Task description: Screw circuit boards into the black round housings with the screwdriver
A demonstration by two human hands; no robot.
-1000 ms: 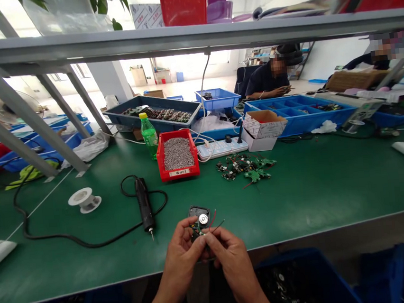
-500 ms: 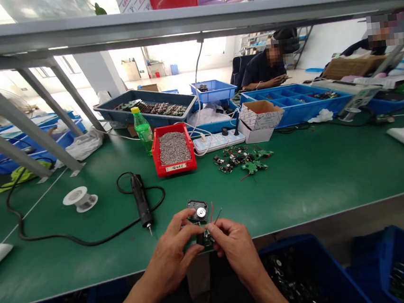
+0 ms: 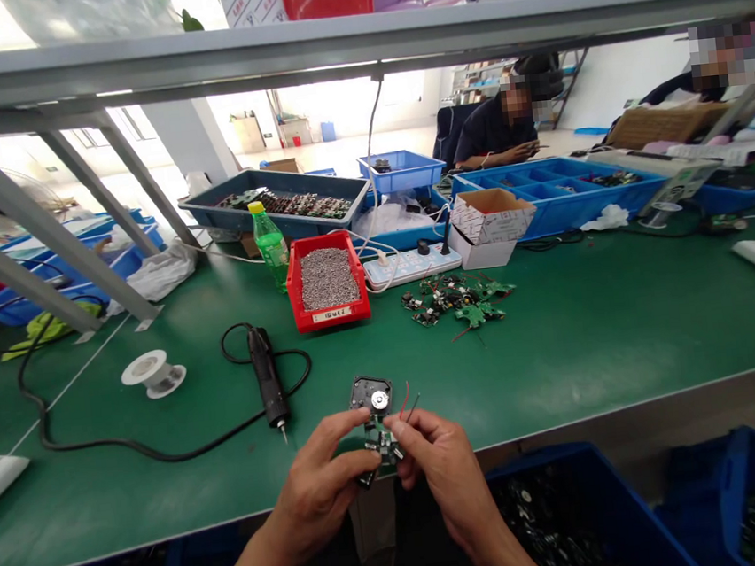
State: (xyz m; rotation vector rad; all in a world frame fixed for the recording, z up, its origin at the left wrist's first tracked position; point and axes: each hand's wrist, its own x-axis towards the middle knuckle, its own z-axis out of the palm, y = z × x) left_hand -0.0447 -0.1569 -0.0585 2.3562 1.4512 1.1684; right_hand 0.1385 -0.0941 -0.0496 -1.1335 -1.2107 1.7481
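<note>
Over the front edge of the green bench, my left hand (image 3: pixel 321 489) and my right hand (image 3: pixel 439 466) pinch a small green circuit board (image 3: pixel 382 441) between their fingertips. Red and black wires (image 3: pixel 408 402) stick up from the board. Just beyond my fingers a black housing with a round metal disc (image 3: pixel 371 397) lies on the bench. Both hands are closed on the board.
An electric screwdriver (image 3: pixel 268 383) with a black cord lies left of my hands, beside a solder spool (image 3: pixel 152 373). Behind stand a red bin of screws (image 3: pixel 327 280), a green bottle (image 3: pixel 271 245), a pile of circuit boards (image 3: pixel 459 301), a power strip (image 3: pixel 409 266). Blue bins (image 3: pixel 573 513) sit below. Two people sit opposite.
My hands have turned and shifted the small board a little; my left fingers have closed back onto it after spreading. The camera view dropped slightly, then steadied.
</note>
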